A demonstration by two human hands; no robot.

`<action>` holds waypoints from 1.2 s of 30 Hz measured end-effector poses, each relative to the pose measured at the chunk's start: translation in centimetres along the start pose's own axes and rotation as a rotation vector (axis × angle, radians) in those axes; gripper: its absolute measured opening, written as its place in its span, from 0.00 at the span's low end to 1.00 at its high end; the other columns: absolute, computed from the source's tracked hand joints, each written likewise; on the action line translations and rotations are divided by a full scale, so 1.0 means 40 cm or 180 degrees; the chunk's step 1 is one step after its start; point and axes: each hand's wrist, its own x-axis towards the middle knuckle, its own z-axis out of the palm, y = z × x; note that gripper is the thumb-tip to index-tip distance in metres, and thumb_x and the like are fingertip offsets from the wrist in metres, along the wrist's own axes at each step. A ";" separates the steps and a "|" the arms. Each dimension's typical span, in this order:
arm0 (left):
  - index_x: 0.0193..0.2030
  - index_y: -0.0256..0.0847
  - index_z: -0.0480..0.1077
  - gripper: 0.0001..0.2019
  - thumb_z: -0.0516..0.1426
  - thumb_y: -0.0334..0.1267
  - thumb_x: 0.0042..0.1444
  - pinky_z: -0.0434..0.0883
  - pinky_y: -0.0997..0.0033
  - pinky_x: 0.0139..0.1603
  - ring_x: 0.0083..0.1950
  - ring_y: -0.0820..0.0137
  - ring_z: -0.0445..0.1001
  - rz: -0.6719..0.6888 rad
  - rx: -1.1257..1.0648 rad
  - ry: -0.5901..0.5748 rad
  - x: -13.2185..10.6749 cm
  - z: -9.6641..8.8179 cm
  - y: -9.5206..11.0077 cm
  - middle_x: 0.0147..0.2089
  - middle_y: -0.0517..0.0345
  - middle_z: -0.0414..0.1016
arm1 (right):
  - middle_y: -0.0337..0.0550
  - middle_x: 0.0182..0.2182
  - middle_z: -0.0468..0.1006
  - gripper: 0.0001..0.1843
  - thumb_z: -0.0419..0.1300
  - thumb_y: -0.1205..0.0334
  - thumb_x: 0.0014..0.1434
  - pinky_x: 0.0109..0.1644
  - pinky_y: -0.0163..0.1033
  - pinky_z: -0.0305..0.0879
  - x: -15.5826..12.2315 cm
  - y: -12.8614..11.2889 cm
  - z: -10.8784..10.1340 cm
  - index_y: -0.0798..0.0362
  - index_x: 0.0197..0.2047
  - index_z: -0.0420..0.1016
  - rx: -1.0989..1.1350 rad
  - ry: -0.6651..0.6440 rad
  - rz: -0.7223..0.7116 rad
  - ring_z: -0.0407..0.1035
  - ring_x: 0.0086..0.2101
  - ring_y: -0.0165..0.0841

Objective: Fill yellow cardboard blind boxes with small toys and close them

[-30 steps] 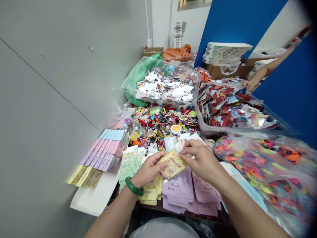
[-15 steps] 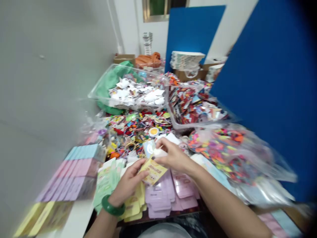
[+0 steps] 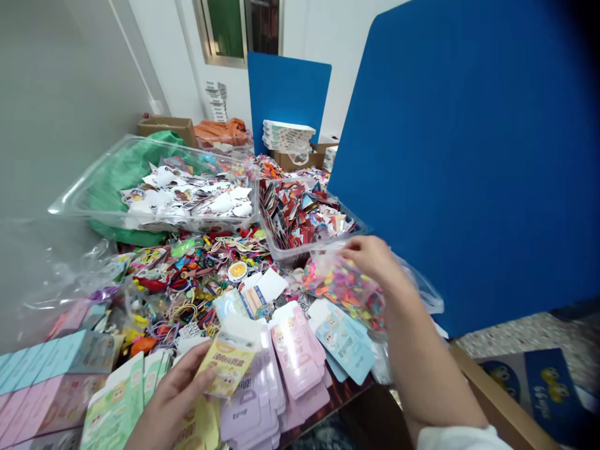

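Note:
My left hand (image 3: pixel 175 390) is closed on a small flat yellow printed box (image 3: pixel 228 365), held tilted above the flattened boxes at the front. My right hand (image 3: pixel 372 256) is at the clear plastic bag of small bright pieces (image 3: pixel 344 284), its fingers bent and bunched at the bag's upper edge. The fingertips are hidden, and I cannot make out what they hold. Below and beside my left hand lie stacks of green boxes (image 3: pixel 115 400), yellow boxes (image 3: pixel 199 428), purple boxes (image 3: pixel 250 406), pink boxes (image 3: pixel 295 353) and blue boxes (image 3: pixel 344 340).
Behind, a clear tray (image 3: pixel 89 214) bears white cut-outs and a green bag (image 3: pixel 122 181); another clear tray (image 3: pixel 285 253) holds reddish cards. Mixed trinkets (image 3: pixel 187 272) are heaped in the middle. Filled boxes (image 3: pixel 56 369) stand at left. A blue panel (image 3: pixel 469 175) rises at right.
My right hand has left the yellow box and moved right to the bag of bright pieces. The left hand keeps the yellow box. The view has swung to the right.

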 end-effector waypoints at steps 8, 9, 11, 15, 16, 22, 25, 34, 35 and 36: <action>0.54 0.45 0.71 0.31 0.68 0.52 0.43 0.77 0.62 0.52 0.54 0.54 0.77 0.0079 -0.0182 0.0102 0.010 0.041 0.015 0.54 0.53 0.79 | 0.53 0.20 0.75 0.14 0.65 0.66 0.42 0.34 0.43 0.61 0.138 0.257 -0.017 0.52 0.11 0.66 -0.0644 0.0385 0.0899 0.73 0.32 0.45; 0.54 0.45 0.72 0.30 0.68 0.52 0.43 0.77 0.62 0.51 0.53 0.54 0.77 0.0109 -0.0143 0.0092 0.012 0.041 0.013 0.54 0.53 0.79 | 0.50 0.18 0.74 0.14 0.65 0.65 0.42 0.32 0.42 0.60 0.142 0.269 -0.020 0.52 0.12 0.67 -0.0584 0.0348 0.0872 0.71 0.29 0.42; 0.53 0.45 0.72 0.30 0.68 0.52 0.43 0.77 0.62 0.51 0.54 0.53 0.76 0.0158 -0.0070 0.0101 0.015 0.034 0.007 0.54 0.53 0.79 | 0.44 0.14 0.71 0.11 0.66 0.63 0.42 0.28 0.40 0.58 0.148 0.286 -0.035 0.53 0.13 0.71 -0.0400 0.0278 0.0800 0.67 0.23 0.37; 0.54 0.44 0.72 0.30 0.67 0.53 0.44 0.76 0.64 0.53 0.56 0.54 0.75 0.0198 -0.0021 0.0128 0.011 0.019 -0.005 0.57 0.53 0.77 | 0.39 0.14 0.70 0.07 0.66 0.60 0.42 0.24 0.37 0.53 0.150 0.302 -0.062 0.55 0.20 0.77 0.0088 0.0248 0.0679 0.60 0.19 0.29; 0.54 0.44 0.71 0.30 0.67 0.53 0.45 0.76 0.64 0.53 0.57 0.54 0.75 0.0190 -0.0019 0.0116 0.010 0.017 -0.007 0.58 0.53 0.76 | 0.39 0.15 0.71 0.07 0.66 0.60 0.42 0.23 0.36 0.53 0.148 0.303 -0.064 0.56 0.22 0.78 0.0205 0.0239 0.0674 0.59 0.18 0.29; 0.56 0.44 0.70 0.30 0.66 0.52 0.48 0.75 0.64 0.55 0.58 0.54 0.74 0.0199 -0.0041 0.0026 0.004 0.010 -0.007 0.59 0.53 0.75 | 0.42 0.18 0.74 0.09 0.67 0.60 0.40 0.22 0.34 0.54 0.134 0.289 -0.061 0.57 0.25 0.79 0.0703 0.0238 0.0796 0.61 0.19 0.28; 0.57 0.44 0.70 0.30 0.66 0.51 0.48 0.75 0.63 0.54 0.57 0.53 0.75 0.0198 -0.0078 0.0024 0.003 0.004 -0.007 0.58 0.52 0.76 | 0.44 0.21 0.76 0.09 0.68 0.61 0.39 0.23 0.34 0.56 0.133 0.281 -0.063 0.56 0.26 0.79 0.0844 0.0289 0.0838 0.63 0.21 0.29; 0.55 0.45 0.72 0.29 0.67 0.50 0.47 0.77 0.65 0.51 0.56 0.55 0.76 0.0221 -0.0143 0.0073 -0.008 0.007 -0.014 0.57 0.53 0.77 | 0.43 0.21 0.74 0.12 0.68 0.56 0.40 0.23 0.34 0.52 0.139 0.286 -0.068 0.56 0.26 0.79 0.0912 0.0325 0.0883 0.61 0.22 0.28; 0.55 0.45 0.72 0.29 0.67 0.50 0.47 0.77 0.65 0.51 0.55 0.55 0.76 0.0222 -0.0153 0.0061 -0.009 0.009 -0.013 0.57 0.53 0.77 | 0.42 0.20 0.74 0.12 0.68 0.56 0.40 0.23 0.34 0.51 0.139 0.286 -0.068 0.57 0.25 0.79 0.0927 0.0281 0.0876 0.61 0.22 0.28; 0.55 0.45 0.72 0.28 0.67 0.50 0.47 0.77 0.65 0.51 0.56 0.55 0.76 0.0232 -0.0162 0.0057 -0.010 0.010 -0.013 0.57 0.53 0.77 | 0.42 0.19 0.73 0.12 0.69 0.57 0.39 0.22 0.34 0.50 0.139 0.286 -0.069 0.57 0.25 0.79 0.0945 0.0237 0.0875 0.60 0.21 0.28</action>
